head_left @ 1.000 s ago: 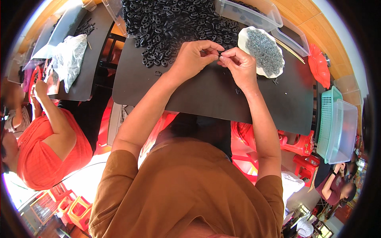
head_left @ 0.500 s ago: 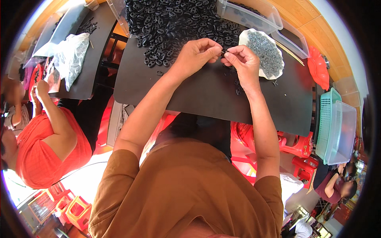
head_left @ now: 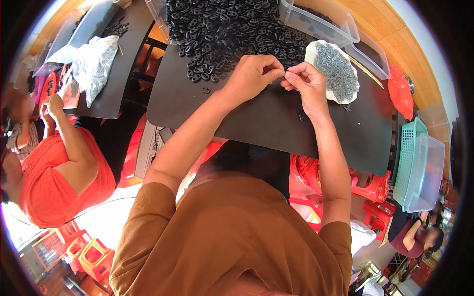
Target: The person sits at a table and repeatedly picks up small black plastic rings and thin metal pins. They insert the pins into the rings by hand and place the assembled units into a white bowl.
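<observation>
My left hand point(head_left: 257, 78) and my right hand point(head_left: 308, 85) meet fingertip to fingertip above the dark table. Both are closed in a pinch, and whatever lies between the fingers is too small to make out. Beyond the left hand spreads a large heap of black oval plastic pieces with two holes point(head_left: 224, 37). Close to the right hand stands a white scalloped dish point(head_left: 310, 53), filled with small grey translucent pieces point(head_left: 335, 71). A few small dark pieces point(head_left: 302, 117) lie on the table below my right wrist.
Clear plastic bins point(head_left: 321, 22) stand behind the heap, with thin sticks point(head_left: 366, 71) beside the dish. A red dish point(head_left: 399, 91) and a green basket point(head_left: 409, 158) are at the right. At the left, a person in red point(head_left: 69, 172) works at another table point(head_left: 106, 98) holding a plastic bag point(head_left: 96, 69).
The dark piece that showed between my fingertips is no longer visible. My hands stay together in a pinch, and the whole view has shifted slightly.
</observation>
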Demonstrator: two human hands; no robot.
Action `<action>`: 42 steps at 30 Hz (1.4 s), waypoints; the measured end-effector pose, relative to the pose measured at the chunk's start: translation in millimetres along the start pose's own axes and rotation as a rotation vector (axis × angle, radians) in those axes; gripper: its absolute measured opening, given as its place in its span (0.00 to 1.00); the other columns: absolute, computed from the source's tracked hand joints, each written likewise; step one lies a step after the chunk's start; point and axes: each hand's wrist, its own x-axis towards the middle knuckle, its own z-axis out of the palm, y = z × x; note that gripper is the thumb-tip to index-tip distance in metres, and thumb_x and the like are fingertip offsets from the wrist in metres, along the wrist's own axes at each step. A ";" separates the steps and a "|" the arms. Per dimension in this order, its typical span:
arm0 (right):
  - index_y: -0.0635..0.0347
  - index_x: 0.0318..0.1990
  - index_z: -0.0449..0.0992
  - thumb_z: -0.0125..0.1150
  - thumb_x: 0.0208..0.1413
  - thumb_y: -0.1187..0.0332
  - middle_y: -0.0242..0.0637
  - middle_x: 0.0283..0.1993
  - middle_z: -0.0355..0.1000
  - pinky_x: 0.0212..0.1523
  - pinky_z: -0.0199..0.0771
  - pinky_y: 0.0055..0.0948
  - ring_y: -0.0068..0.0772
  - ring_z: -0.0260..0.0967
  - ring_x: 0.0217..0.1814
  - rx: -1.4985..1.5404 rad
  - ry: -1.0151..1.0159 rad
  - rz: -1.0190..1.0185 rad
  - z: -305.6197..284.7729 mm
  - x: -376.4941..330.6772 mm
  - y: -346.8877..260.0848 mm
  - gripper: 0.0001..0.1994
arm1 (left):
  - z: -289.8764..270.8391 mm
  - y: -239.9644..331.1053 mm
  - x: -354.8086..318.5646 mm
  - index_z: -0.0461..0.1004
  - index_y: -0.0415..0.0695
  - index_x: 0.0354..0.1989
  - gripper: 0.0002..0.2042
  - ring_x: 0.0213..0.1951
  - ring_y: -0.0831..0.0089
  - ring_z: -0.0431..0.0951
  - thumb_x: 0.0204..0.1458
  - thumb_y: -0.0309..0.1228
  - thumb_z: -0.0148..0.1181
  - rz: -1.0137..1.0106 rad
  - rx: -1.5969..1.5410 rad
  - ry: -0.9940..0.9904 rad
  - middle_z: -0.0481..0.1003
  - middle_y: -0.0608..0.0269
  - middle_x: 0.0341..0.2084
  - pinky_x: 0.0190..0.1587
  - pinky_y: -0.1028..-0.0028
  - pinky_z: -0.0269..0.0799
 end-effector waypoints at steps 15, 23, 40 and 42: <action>0.63 0.40 0.76 0.63 0.58 0.74 0.34 0.35 0.76 0.37 0.80 0.22 0.26 0.79 0.37 0.029 -0.098 0.033 3.0 -1.3 -9.1 0.05 | -95.7 -3.5 -43.1 0.81 0.38 0.35 0.06 0.29 0.73 0.78 0.50 0.25 0.66 0.118 0.489 0.263 0.79 0.61 0.29 0.34 0.75 0.72; 0.63 0.36 0.76 0.64 0.56 0.75 0.32 0.33 0.76 0.36 0.76 0.20 0.23 0.77 0.35 -0.034 -0.154 0.021 16.7 -6.4 -8.1 0.03 | -93.7 -2.1 -41.3 0.79 0.43 0.39 0.10 0.43 0.59 0.75 0.48 0.31 0.66 0.147 0.872 0.098 0.76 0.61 0.35 0.46 0.63 0.72; 0.62 0.35 0.75 0.63 0.56 0.77 0.29 0.31 0.75 0.33 0.71 0.17 0.18 0.74 0.32 -0.099 -0.134 -0.051 25.8 -8.3 -8.6 0.03 | -66.6 -0.5 -30.2 0.78 0.39 0.42 0.11 0.37 0.80 0.78 0.49 0.22 0.68 -0.099 -0.052 0.082 0.78 0.67 0.34 0.42 0.78 0.75; 0.62 0.36 0.75 0.63 0.56 0.77 0.29 0.32 0.75 0.33 0.71 0.17 0.18 0.74 0.32 -0.102 -0.133 -0.051 25.6 -8.9 -7.9 0.03 | -53.1 -7.8 -28.1 0.78 0.37 0.41 0.10 0.37 0.81 0.78 0.50 0.22 0.67 -0.164 -0.235 0.036 0.78 0.67 0.35 0.42 0.79 0.75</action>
